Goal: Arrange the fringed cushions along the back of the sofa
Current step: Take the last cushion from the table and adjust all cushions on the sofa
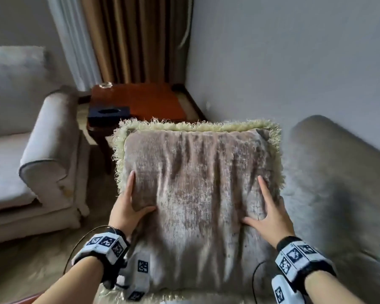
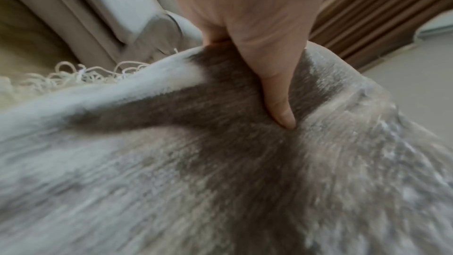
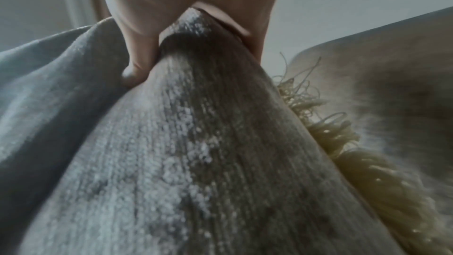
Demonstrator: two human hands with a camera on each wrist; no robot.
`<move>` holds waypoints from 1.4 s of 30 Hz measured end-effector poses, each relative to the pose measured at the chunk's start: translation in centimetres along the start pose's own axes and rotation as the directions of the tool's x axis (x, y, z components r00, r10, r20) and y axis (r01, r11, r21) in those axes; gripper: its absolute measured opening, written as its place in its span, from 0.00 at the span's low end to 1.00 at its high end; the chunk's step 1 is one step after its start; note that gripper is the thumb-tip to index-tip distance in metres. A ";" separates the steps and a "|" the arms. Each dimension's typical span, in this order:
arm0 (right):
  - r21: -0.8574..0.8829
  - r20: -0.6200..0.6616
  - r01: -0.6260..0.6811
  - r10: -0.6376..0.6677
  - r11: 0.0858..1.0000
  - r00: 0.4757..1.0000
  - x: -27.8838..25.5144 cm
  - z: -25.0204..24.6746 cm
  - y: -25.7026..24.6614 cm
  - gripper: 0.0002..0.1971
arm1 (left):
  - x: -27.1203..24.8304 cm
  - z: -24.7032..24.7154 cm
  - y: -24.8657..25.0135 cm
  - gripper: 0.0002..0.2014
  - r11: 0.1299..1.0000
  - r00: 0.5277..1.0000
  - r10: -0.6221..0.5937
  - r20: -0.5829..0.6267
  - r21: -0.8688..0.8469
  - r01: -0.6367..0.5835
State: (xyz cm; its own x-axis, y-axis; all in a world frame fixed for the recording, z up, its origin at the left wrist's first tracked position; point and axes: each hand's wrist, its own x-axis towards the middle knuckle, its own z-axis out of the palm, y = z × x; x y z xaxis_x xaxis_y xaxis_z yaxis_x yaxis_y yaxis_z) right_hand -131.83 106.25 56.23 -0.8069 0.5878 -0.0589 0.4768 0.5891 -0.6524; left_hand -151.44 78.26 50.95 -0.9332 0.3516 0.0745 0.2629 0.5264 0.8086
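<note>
I hold the square grey-brown velvet cushion with the pale green fringe (image 1: 195, 194) up in front of me with both hands, clear of any seat, its fringed top edge farthest from me. My left hand (image 1: 130, 207) grips the cushion's left side: the thumb digs into the front face, one finger lies straight along the edge, and the other fingers are hidden behind. The left wrist view shows that thumb (image 2: 277, 92) sunk into the pile. My right hand (image 1: 270, 213) mirrors it on the right side, thumb spread across the front; the right wrist view shows a ridge of fabric pinched between thumb and fingers (image 3: 137, 46). Both forearms reach forward, near level, wrists straight.

To do this step well, I judge I should keep the grip even so the cushion does not twist, swing it to the right, and set it upright against the backrest with the fringe free, not tucked under.

Just right of the cushion lies the grey upholstered sofa (image 1: 338, 183), its rounded back running along the wall. Beyond the cushion's top edge stands a red-brown wooden side bench (image 1: 140, 102) carrying a dark tissue box (image 1: 109, 114). Left of the cushion, well apart, sits a light grey armchair (image 1: 46, 150); brown striped curtains (image 1: 136, 40) hang behind.
</note>
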 end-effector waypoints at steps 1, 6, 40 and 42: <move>0.013 -0.036 -0.046 0.046 0.999 0.998 0.0 -1.2 1.6 0.57 | 1.5 2.4 1.2 0.57 0.999 0.999 0.034 0.037 0.000 -0.034; 0.046 -0.247 -0.276 0.278 0.960 0.928 -1.1 -4.8 8.5 0.56 | 7.5 13.8 6.5 0.57 0.987 0.944 0.158 0.291 -0.008 -0.162; 0.391 -0.366 -0.711 0.808 0.584 0.462 -2.4 5.2 22.7 0.60 | 15.7 36.7 14.6 0.44 0.436 0.430 0.481 0.764 0.218 -0.873; 0.370 -0.310 -0.713 0.803 0.596 0.510 -2.4 4.6 23.1 0.62 | 16.6 38.3 17.2 0.46 0.383 0.372 0.529 0.762 0.177 -0.907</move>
State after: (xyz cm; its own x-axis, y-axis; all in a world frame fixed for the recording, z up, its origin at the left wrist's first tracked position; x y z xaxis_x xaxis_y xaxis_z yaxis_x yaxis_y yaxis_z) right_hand -120.53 115.91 37.77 0.0791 0.9442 -0.3198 0.7299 -0.2734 -0.6265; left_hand -152.98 122.78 43.79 -0.0216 0.9997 0.0109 0.9902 0.0198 0.1383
